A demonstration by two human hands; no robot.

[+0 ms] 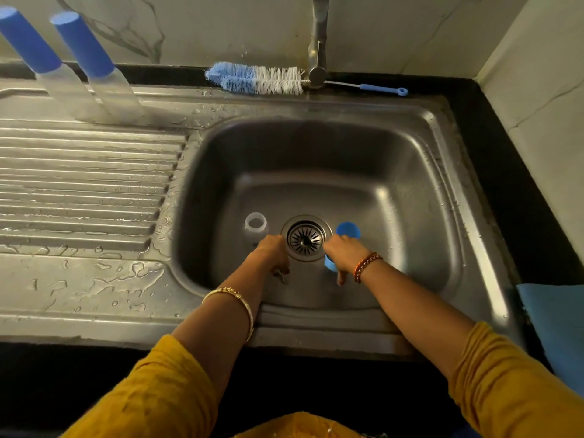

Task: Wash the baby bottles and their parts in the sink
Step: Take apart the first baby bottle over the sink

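Your right hand [343, 251] curls over a blue bottle part [330, 263] on the sink [410, 172] floor, your left hand's [272, 251] grip I cannot tell; the clear ring [256, 225] just beyond it looks light and wet-slick, so pinch its rim.

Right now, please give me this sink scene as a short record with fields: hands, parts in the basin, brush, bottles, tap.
left hand: low in the basin, left of the drain; grasp hidden
right hand: right of the drain, on a blue part
clear ring: on the basin floor, left of the drain
blue cap: beyond the right hand
brush: on the ledge behind the basin
bottles: two, blue-capped, on the drainboard
tap: no water visible
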